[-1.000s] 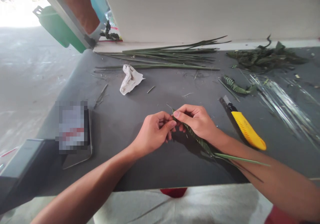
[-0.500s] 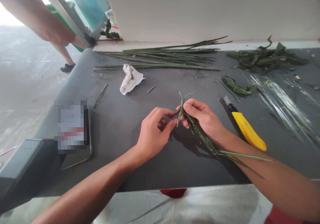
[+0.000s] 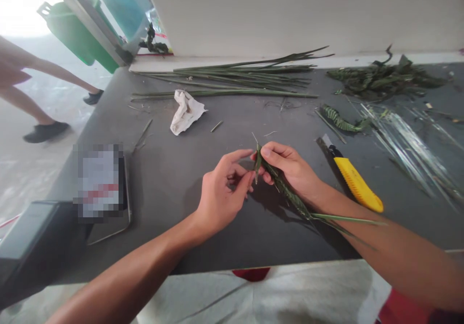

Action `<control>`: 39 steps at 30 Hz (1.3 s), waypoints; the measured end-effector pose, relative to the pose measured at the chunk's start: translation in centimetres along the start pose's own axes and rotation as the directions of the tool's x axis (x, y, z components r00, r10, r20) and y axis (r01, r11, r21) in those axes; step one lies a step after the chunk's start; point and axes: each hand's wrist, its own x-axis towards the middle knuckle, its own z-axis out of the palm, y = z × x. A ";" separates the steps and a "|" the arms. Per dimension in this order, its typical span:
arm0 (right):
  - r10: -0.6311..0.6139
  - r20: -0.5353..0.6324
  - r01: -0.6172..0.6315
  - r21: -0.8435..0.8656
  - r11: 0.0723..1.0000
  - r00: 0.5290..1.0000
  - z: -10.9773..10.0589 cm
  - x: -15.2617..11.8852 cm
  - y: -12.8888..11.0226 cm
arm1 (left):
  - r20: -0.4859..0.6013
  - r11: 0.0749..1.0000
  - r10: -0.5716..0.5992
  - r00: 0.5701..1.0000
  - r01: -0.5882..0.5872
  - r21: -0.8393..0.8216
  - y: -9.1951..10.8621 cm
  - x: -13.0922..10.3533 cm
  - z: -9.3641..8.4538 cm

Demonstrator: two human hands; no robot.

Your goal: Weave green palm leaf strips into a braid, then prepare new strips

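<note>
The right hand point(image 3: 292, 167) pinches a braided leaf point(image 3: 293, 197). At the leaf's upper tip is the left hand point(image 3: 223, 186), its hold unclear.

Upper-left glare (blown white); soft shadows on the table point(image 3: 155, 179).

Yellow cutter point(image 3: 358, 184) and green stalks point(image 3: 232, 91) suggest a craft workshop.

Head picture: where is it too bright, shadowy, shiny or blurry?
Head view: glare washes out the top left corner; head view: the nearer shoe looks blurred; head view: a dark shadow lies on the table below the leaf piece and right hand; head view: the clear strips catch bright highlights.
</note>
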 end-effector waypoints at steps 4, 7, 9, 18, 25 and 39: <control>0.001 0.005 -0.001 0.010 1.000 1.000 0.0 0.0 0.0 | 0.063 0.999 0.043 0.997 -0.044 0.018 0.1 0.1 -0.1; 0.011 -0.009 -0.010 0.014 1.000 1.000 0.0 0.0 0.0 | 0.086 0.999 0.029 0.996 -0.031 0.023 0.1 0.3 -0.3; 0.021 -0.020 -0.021 0.004 1.000 1.000 0.0 -0.1 -0.1 | 0.099 1.000 0.010 0.995 -0.011 0.011 0.1 0.3 -0.3; 0.101 -0.053 -0.100 0.030 0.995 0.993 0.0 0.1 0.0 | 0.135 0.993 -0.097 0.986 0.106 -0.057 0.1 0.3 -0.5; 0.060 -0.043 -0.063 -0.072 0.995 0.997 0.0 0.1 -0.2 | 0.153 0.989 -0.121 0.981 0.132 -0.066 -0.3 1.3 -1.6; -0.266 -0.012 0.185 -0.687 0.702 0.964 -0.2 -0.1 0.3 | 0.128 0.981 -0.073 0.989 0.048 0.186 -0.1 2.4 -3.1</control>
